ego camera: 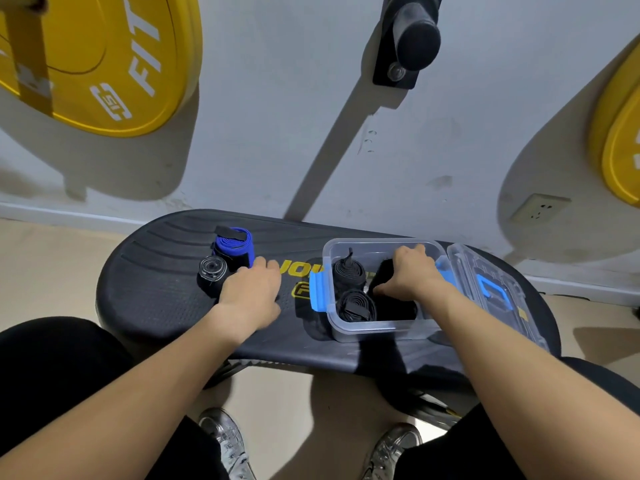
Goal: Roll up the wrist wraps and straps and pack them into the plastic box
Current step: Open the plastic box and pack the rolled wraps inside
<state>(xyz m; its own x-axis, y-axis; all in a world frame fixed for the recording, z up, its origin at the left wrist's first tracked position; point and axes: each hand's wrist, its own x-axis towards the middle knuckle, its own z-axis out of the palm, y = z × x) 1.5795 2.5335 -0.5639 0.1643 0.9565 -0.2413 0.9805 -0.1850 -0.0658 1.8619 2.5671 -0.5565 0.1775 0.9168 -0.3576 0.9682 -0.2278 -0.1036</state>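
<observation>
Platform (pixel 156 289): black, ridged, with yellow lettering at its middle; it stands on a pale floor against a white wall.

Box (pixel 381 329): clear plastic, on the right half of the platform near its front edge. A blue latch (pixel 318 289) hangs on its left wall. The lid (pixel 491 282) is open and lies flat to the right of the box, toward the platform's right end.

Contents: two black rolls along the left wall, the far roll (pixel 348 273) and the near roll (pixel 356 306), touching each other. A third black wrap (pixel 398 306) fills the right part of the box.

Right hand (pixel 412 275): inside the box, palm down, fingers curled over the top of the wrap and gripping it.

Outside the box, two rolls stand on the left half of the platform toward its back edge. The blue roll (pixel 233 245) is behind and the black roll (pixel 212 273) just in front of it; the two touch.

Left hand (pixel 251 294): on the platform just right of these two rolls, knuckles up, fingers bent, fingertips against both rolls. Whether it has hold of either cannot be told.

Surroundings: a yellow plate (pixel 104 64) on the wall at upper left, a second plate (pixel 623 150) at the right edge, a black peg (pixel 412 39) between them and a socket (pixel 540 207) low on the wall. The person's silver shoes (pixel 225 441) are on the floor below the platform's front edge.
</observation>
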